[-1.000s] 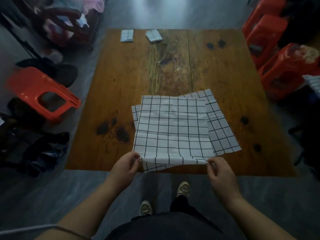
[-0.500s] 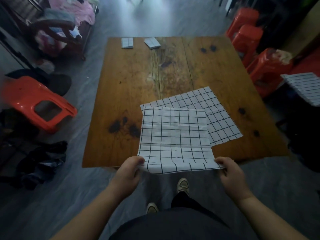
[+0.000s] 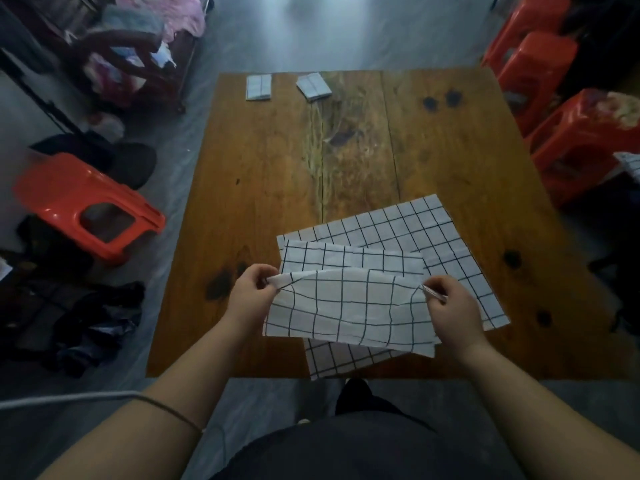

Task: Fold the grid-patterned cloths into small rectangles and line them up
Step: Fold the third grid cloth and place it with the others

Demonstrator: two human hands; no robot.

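The person stands at the near edge of the wooden table (image 3: pixel 263 188), both bare arms reaching over it. The left hand (image 3: pixel 252 292) pinches one top corner of a grid-patterned cloth (image 3: pixel 349 311) between thumb and fingers, and the right hand (image 3: pixel 450 306) pinches the opposite top corner the same way. Between the two hands the cloth's upper edge is lifted and bowed upward, with the rest of it sagging down toward the person; a further layer of the same cloth shows just beyond the hands.

Under the hands and stretching away past the right hand lies a second grid cloth (image 3: pixel 450 244), spread flat on the table, its near corner poking over the table edge below the held cloth.

Far beyond the hands, at the table's opposite edge, sit two small folded rectangles: one folded cloth (image 3: pixel 258 86) straight ahead of the left hand, another folded cloth (image 3: pixel 314 86) just to its right, set at an angle and apart from it.

Off to the left of the left hand a red stool (image 3: pixel 69 195) lies tipped on the floor.
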